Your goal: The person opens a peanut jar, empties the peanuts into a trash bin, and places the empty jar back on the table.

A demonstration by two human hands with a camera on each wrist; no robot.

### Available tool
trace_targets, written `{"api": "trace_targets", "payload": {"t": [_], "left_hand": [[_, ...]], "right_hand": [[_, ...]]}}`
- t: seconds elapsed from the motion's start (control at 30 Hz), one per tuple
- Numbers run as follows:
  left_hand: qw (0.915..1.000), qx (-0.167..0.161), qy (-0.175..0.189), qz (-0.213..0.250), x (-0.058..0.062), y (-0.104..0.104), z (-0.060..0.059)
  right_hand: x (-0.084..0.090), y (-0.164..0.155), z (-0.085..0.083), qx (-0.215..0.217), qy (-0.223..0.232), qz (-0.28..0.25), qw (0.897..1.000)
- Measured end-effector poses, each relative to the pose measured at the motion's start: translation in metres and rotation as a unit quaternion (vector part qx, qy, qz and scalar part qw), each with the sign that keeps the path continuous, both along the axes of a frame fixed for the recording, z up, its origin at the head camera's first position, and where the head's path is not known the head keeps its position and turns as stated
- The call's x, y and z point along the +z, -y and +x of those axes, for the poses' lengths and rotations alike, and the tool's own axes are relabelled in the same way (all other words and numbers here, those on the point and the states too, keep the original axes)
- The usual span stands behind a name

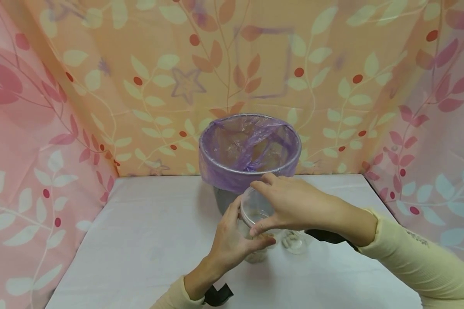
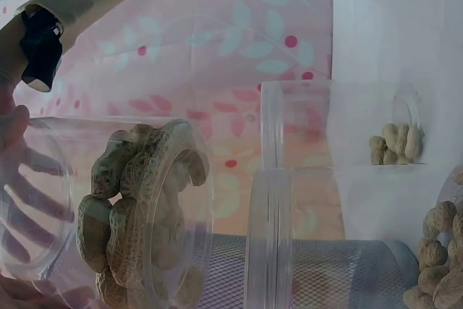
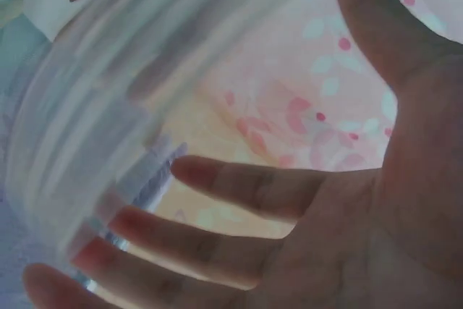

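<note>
Clear plastic jar (image 1: 255, 240), holding peanuts in the shell (image 2: 137, 208): stood on the counter (image 1: 139, 240) just in front of the bin, gripped round its side by my left hand (image 1: 232, 240), fingers curled about it. Clear lid (image 1: 255, 208): at the jar's top, tilted, pinched at its rim between the thumb and fingers of my right hand (image 1: 290, 204). Second clear jar (image 1: 295, 242): just to the right of the first, also with peanuts inside. Wire-mesh bin (image 1: 249, 150), lined with a purple bag: behind the jars, at the counter's rear. Leaf-patterned cloth (image 1: 62, 107): hung behind and on both sides.
</note>
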State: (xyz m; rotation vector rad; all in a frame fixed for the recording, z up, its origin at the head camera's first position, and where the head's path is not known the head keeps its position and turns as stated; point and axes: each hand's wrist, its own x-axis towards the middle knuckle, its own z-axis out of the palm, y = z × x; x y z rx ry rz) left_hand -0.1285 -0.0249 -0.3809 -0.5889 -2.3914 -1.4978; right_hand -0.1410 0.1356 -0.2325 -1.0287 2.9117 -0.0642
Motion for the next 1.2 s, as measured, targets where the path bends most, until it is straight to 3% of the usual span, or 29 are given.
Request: {"api": "trace_targets", "payload": {"t": [0.23,0.37,0.53,0.7,0.8,1.0,1.2], "left_hand": [[0.9999,0.001,-0.006,-0.015,0.001,0.001,0.0],[0.9998,-0.008,-0.016,-0.012,0.002,0.003,0.001],[0.9989,-0.045,0.0,0.014,0.002,0.005,0.002],[0.9982,-0.056,-0.006,0.017,0.002,0.007,0.0],[0.9982,-0.054,-0.02,0.019,0.002,0.008,-0.001],[0.9987,-0.026,-0.043,0.008,0.001,0.005,0.001],[0.9988,-0.001,-0.048,-0.004,0.001,0.003,0.002]], "right_hand": [[-0.003,0.003,0.0,-0.002,-0.005,0.02,1.0],[0.001,-0.003,-0.004,0.056,0.021,-0.008,0.998],[0.008,-0.014,-0.008,0.155,0.065,-0.019,0.985],[0.01,-0.014,-0.005,0.19,0.069,-0.024,0.979],[0.009,-0.012,-0.002,0.172,0.05,-0.042,0.983],[0.007,-0.007,0.003,0.064,0.015,-0.027,0.997],[0.003,0.0,0.004,0.012,0.008,0.001,1.0]]}}
